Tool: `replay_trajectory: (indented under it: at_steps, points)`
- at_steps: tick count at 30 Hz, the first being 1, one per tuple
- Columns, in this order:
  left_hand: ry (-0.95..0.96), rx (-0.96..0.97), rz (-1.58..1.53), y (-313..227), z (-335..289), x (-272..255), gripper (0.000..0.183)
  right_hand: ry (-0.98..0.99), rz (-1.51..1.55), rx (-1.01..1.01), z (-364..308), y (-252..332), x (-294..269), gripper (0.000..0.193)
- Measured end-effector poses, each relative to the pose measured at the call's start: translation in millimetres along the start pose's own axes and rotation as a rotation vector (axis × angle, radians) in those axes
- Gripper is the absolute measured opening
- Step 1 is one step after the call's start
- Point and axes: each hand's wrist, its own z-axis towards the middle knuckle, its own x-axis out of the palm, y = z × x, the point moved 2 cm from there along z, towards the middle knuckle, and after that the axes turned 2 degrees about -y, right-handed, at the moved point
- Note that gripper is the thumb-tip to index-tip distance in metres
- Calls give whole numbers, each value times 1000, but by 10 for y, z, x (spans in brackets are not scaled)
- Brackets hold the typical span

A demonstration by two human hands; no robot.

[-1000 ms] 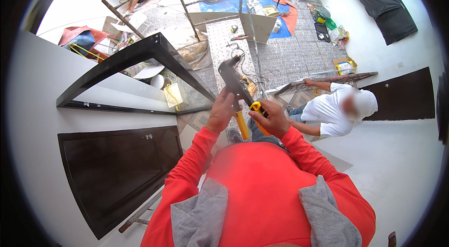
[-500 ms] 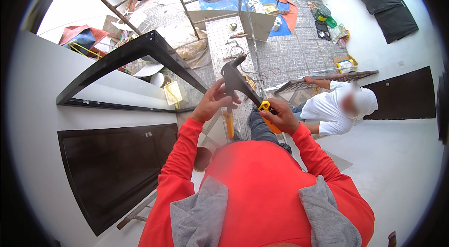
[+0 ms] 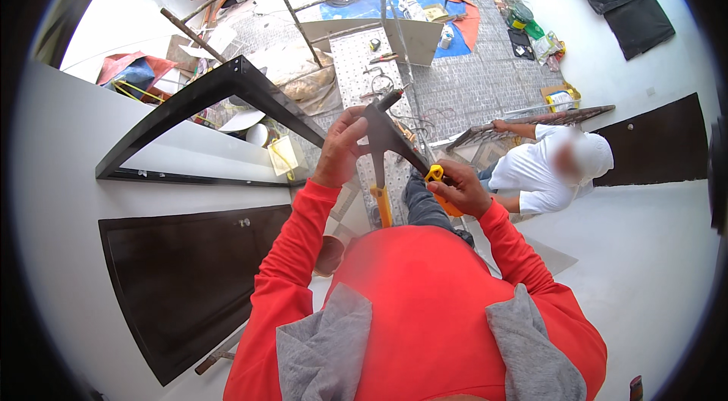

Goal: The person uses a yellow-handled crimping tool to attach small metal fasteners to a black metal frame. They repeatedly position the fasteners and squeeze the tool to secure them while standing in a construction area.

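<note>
In front of my chest is a dark two-armed hand tool [image 3: 393,135] with yellow-orange grips. Its arms meet near a short nose, which points up and away to the right. My right hand [image 3: 464,187] is wrapped around the grip of the right arm, beside a yellow loop. The fingers of my left hand [image 3: 339,150] are bent against the left side of the tool's head; some fingertips are behind it. From there the other arm hangs down, ending in a yellow-orange grip [image 3: 383,207]. Beyond my left hand stands a black angled frame [image 3: 284,101].
Below me a perforated metal plank [image 3: 353,63] carries a tape measure [image 3: 374,44] and loose tools. A person [image 3: 535,173] in white works at right, holding a dark grille [image 3: 557,122]. Metal pipe rails [image 3: 292,10] rise ahead. A white wall [image 3: 212,147] borders my left.
My left hand has moved up along the tool, its fingers going from spread to bent against the head. The tool has shifted slightly to the right.
</note>
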Motion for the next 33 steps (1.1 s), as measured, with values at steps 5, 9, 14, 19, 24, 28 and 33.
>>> replay_trajectory:
  at_steps: [5, 9, 14, 19, 24, 28, 33]
  points:
    - [20, -10, 126, -66, 9, -1, 32, 10, 23, 3, -68, -11, 12, 27]
    - [42, -36, 216, -129, 16, 24, 31, 24, 89, 19, -100, 23, 68, 27]
    - [22, -91, 239, -161, -5, 25, 30, 21, 23, 14, -112, 92, 103, 28]
    - [42, -86, 228, -201, -46, 13, 29, 11, 20, -4, -93, 123, 101, 29]
    - [44, -202, 213, -226, -41, -66, 30, -2, -17, -25, -117, 137, 172, 29]
    - [53, -293, 182, -178, -46, -183, 32, -12, -40, -22, -178, 165, 256, 28]
    - [29, -211, 56, 111, -148, -79, 41, -48, 15, 76, -162, 81, 308, 26]
